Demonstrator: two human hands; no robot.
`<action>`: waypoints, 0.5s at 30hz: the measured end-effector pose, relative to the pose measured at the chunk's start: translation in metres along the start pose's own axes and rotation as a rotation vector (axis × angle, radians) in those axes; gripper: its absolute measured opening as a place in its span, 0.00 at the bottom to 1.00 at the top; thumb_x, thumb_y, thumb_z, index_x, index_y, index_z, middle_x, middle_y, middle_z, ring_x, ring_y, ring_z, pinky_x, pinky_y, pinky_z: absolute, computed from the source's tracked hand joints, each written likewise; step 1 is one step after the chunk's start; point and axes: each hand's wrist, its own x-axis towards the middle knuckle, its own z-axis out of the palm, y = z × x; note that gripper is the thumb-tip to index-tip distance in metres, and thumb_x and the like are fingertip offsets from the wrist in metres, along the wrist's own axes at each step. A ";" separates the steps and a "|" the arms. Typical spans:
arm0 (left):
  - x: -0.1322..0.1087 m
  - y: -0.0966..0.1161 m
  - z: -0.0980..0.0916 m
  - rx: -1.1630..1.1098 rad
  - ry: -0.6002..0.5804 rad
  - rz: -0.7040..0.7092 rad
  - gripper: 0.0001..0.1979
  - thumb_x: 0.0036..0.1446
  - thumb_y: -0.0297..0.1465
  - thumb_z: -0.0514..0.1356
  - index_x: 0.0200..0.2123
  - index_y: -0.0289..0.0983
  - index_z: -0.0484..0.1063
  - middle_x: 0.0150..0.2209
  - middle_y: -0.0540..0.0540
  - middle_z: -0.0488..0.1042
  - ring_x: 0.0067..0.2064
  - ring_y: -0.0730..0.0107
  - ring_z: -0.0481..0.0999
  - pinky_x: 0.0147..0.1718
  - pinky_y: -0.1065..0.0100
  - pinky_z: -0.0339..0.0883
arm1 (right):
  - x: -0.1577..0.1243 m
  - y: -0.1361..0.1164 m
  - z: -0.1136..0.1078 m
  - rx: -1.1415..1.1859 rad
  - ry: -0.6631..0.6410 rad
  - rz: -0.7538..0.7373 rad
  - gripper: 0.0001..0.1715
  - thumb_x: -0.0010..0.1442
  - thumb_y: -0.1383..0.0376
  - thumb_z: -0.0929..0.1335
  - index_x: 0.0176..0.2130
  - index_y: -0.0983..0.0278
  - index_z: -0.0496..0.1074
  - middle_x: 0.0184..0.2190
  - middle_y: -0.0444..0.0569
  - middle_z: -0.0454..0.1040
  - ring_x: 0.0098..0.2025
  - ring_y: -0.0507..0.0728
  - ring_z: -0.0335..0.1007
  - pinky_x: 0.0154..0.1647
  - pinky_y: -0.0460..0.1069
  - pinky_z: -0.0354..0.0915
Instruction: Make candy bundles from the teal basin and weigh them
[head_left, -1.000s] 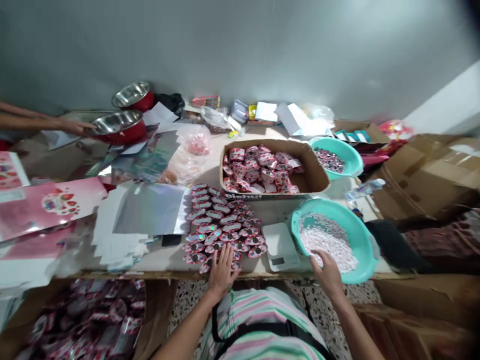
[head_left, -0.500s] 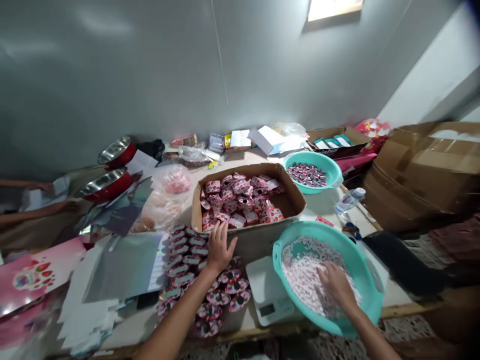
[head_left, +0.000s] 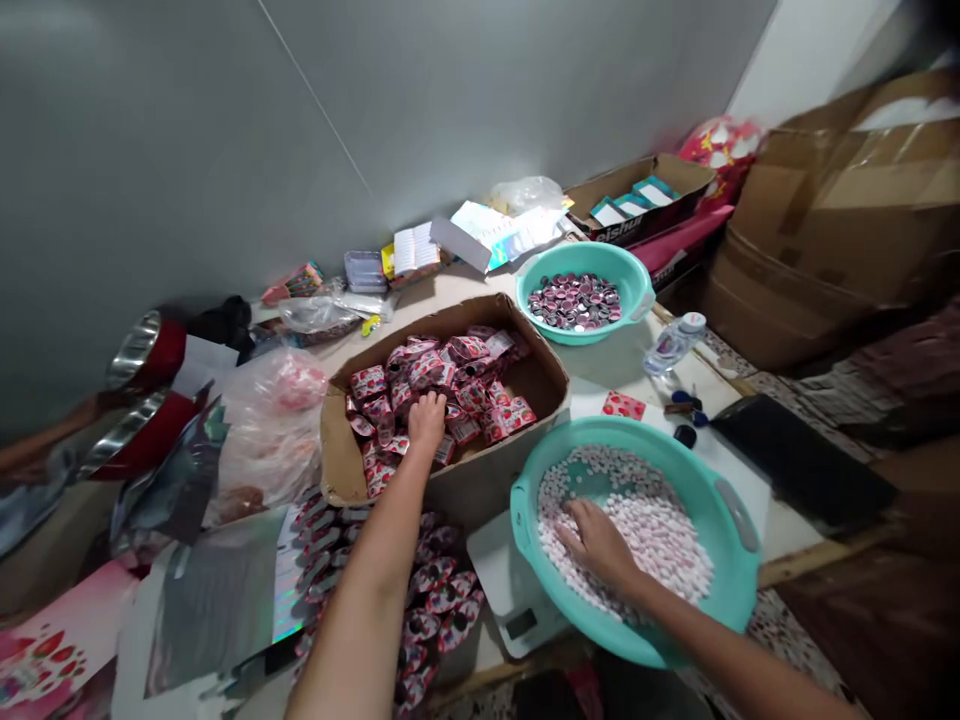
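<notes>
My left hand (head_left: 427, 420) reaches into a cardboard box (head_left: 442, 482) and rests on small strawberry-print packets (head_left: 426, 369), its fingers spread and bent downward. Whether the fingertips grip a packet is hard to see. My right hand (head_left: 598, 543) lies over small white and pale pink pieces (head_left: 660, 540) in a turquoise basin (head_left: 637, 432), thumb and fingers apart near the left side. Below the box, red-and-dark printed packets with small round holes (head_left: 442, 590) stand in rows. A white scale (head_left: 517, 625) sits partly under the basin.
Behind stands another turquoise basin (head_left: 536, 262) of round dark-and-pink pieces. To the right are a clear bottle (head_left: 673, 345), a black flat object (head_left: 802, 465) and a large carton (head_left: 832, 230). Plastic bags (head_left: 266, 430) and red bowls (head_left: 142, 430) lie left, near another person's arm (head_left: 45, 440).
My left hand has moved from the box's front edge onto the packets inside. My right hand has shifted left across the white pieces. The camera view has turned and tilted.
</notes>
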 end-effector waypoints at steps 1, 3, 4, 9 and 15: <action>-0.004 0.001 0.000 0.002 -0.003 0.000 0.15 0.53 0.23 0.56 0.46 0.34 0.65 0.45 0.38 0.68 0.47 0.55 0.67 0.44 0.59 0.63 | -0.004 -0.003 -0.003 0.027 -0.024 0.011 0.15 0.61 0.54 0.61 0.39 0.62 0.68 0.36 0.51 0.70 0.40 0.59 0.66 0.43 0.52 0.60; -0.014 0.000 -0.002 -0.001 -0.006 -0.001 0.15 0.52 0.25 0.58 0.45 0.36 0.65 0.45 0.40 0.68 0.47 0.56 0.67 0.44 0.60 0.63 | -0.010 -0.007 -0.010 0.080 -0.079 0.041 0.14 0.61 0.54 0.61 0.34 0.61 0.68 0.32 0.48 0.70 0.35 0.57 0.66 0.38 0.51 0.59; -0.019 -0.002 -0.004 -0.002 -0.006 -0.001 0.15 0.52 0.25 0.58 0.44 0.36 0.65 0.44 0.40 0.68 0.47 0.57 0.67 0.44 0.61 0.63 | -0.013 -0.009 -0.014 0.111 -0.101 0.060 0.14 0.60 0.54 0.61 0.33 0.61 0.67 0.30 0.47 0.69 0.34 0.56 0.65 0.36 0.50 0.58; -0.061 -0.007 -0.032 -0.169 0.119 -0.110 0.13 0.54 0.27 0.56 0.44 0.37 0.64 0.42 0.42 0.70 0.46 0.60 0.70 0.43 0.65 0.64 | -0.014 -0.013 -0.023 0.372 -0.116 0.230 0.18 0.57 0.52 0.63 0.25 0.62 0.68 0.24 0.44 0.68 0.29 0.55 0.63 0.31 0.48 0.55; -0.153 0.031 -0.073 -0.723 0.444 -0.203 0.18 0.53 0.41 0.61 0.44 0.39 0.66 0.39 0.46 0.73 0.40 0.65 0.73 0.39 0.67 0.67 | -0.013 -0.021 -0.040 1.079 0.075 0.639 0.19 0.50 0.50 0.69 0.23 0.62 0.64 0.17 0.40 0.63 0.19 0.51 0.57 0.19 0.45 0.55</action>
